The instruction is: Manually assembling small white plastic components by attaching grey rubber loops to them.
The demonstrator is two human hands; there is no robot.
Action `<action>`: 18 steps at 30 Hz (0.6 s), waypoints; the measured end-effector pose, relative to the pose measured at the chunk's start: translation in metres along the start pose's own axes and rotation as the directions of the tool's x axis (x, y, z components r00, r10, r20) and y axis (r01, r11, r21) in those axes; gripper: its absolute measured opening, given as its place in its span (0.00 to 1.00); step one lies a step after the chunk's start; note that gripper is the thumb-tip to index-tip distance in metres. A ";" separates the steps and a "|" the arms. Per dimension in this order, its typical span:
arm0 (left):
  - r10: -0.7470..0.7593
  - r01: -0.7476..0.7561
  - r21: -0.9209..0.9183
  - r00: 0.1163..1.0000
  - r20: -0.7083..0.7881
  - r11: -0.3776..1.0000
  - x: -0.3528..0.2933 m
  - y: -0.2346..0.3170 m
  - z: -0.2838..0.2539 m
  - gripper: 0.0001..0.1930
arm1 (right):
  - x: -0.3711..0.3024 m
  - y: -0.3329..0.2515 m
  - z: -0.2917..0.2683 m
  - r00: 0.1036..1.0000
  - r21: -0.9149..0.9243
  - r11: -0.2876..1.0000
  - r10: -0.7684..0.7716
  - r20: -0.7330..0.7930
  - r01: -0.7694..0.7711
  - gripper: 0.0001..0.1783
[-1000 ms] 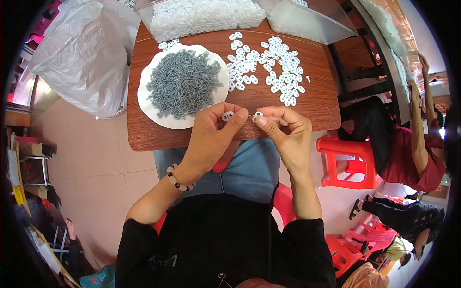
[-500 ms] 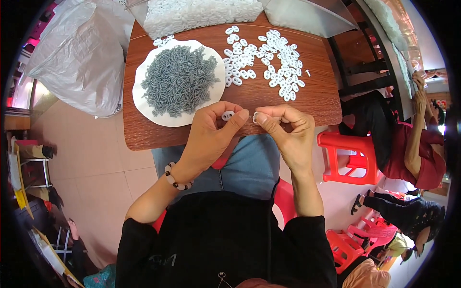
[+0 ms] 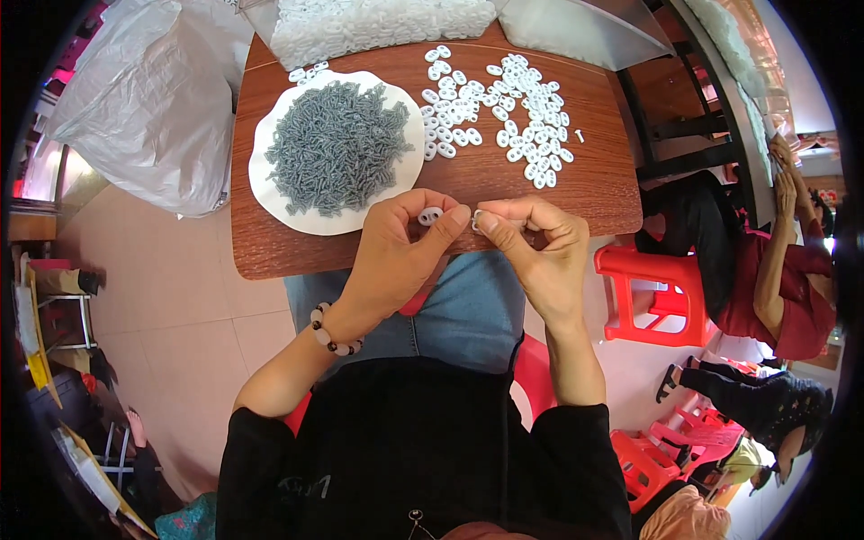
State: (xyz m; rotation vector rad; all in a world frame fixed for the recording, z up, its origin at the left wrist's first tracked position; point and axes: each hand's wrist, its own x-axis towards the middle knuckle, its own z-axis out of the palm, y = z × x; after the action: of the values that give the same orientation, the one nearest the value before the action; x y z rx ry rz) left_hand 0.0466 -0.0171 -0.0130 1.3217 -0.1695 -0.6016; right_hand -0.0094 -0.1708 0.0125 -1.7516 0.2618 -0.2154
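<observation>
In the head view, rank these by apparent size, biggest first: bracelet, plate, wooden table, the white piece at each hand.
1. Wooden table
2. Plate
3. Bracelet
Unranked, smallest: left hand's white piece and right hand's white piece; fingers partly cover the latter.

Pale pink floor tiles point(image 3: 184, 270) with thin seams spread across the left. A wood-grain tabletop point(image 3: 603, 184) spans the upper centre; a red plastic stool point(image 3: 630, 263) stands mid-right, pink plastic chairs point(image 3: 711, 441) lower right. Bright light whitens the upper-left edge.
</observation>
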 end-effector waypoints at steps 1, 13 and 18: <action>-0.001 0.001 -0.001 1.000 0.001 1.000 0.000 0.000 0.000 0.11 | 0.000 0.001 0.000 1.000 -0.003 1.000 -0.017 -0.003 0.017 0.05; -0.003 0.003 -0.002 1.000 0.006 1.000 0.000 -0.003 0.000 0.12 | 0.000 0.004 0.002 1.000 -0.017 1.000 0.006 0.001 -0.006 0.05; 0.024 -0.024 -0.004 1.000 -0.016 1.000 0.001 -0.011 0.001 0.12 | 0.000 0.005 0.005 1.000 -0.017 1.000 0.007 0.000 -0.007 0.05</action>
State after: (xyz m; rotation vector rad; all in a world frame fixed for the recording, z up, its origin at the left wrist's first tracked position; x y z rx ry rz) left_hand 0.0437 -0.0200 -0.0231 1.3189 -0.1707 -0.5709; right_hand -0.0082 -0.1675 0.0064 -1.7670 0.2701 -0.2091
